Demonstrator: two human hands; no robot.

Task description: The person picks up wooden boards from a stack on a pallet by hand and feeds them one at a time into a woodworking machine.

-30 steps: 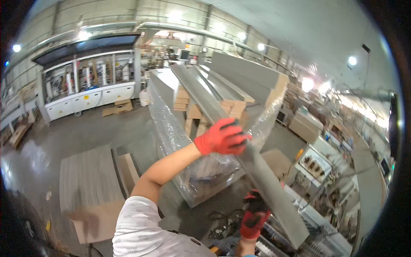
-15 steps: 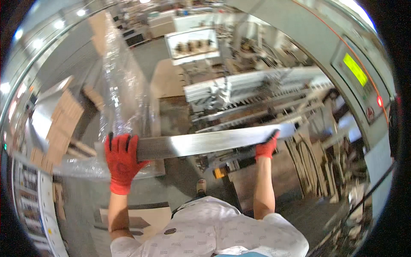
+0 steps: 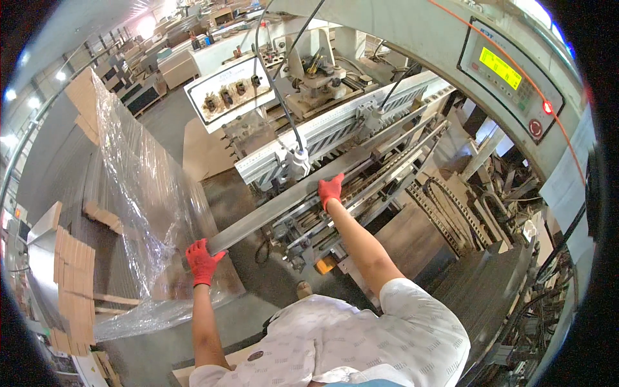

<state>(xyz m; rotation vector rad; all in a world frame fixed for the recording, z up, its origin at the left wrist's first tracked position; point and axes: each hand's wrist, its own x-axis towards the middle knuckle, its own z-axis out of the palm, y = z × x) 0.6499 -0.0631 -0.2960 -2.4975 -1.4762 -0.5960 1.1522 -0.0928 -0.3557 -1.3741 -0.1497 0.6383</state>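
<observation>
A long, narrow grey board (image 3: 269, 211) slants from my left up to the right, its far end in among the rails of a machine (image 3: 400, 132). My left hand (image 3: 204, 261), in a red glove, grips the near left end, thumb along its edge. My right hand (image 3: 331, 191), gloved in red too, holds the board's near edge around its middle, fingers partly hidden. Just beyond the board stands a metal clamp (image 3: 297, 162) on a pale beam. A second clamp (image 3: 370, 119) sits farther right on that beam.
Plastic-wrapped panels (image 3: 145, 193) are stacked at my left, beside a pile of brown-edged boards (image 3: 74, 284). A control panel (image 3: 509, 77) with a lit yellow screen is at upper right. A cable chain (image 3: 461, 216) and dark stacked strips (image 3: 483, 303) lie to my right. Hoses hang over the machine.
The board has moved forward and tilted, its right end now among the machine's rails. My right hand has shifted toward its middle. The view has turned to the right.
</observation>
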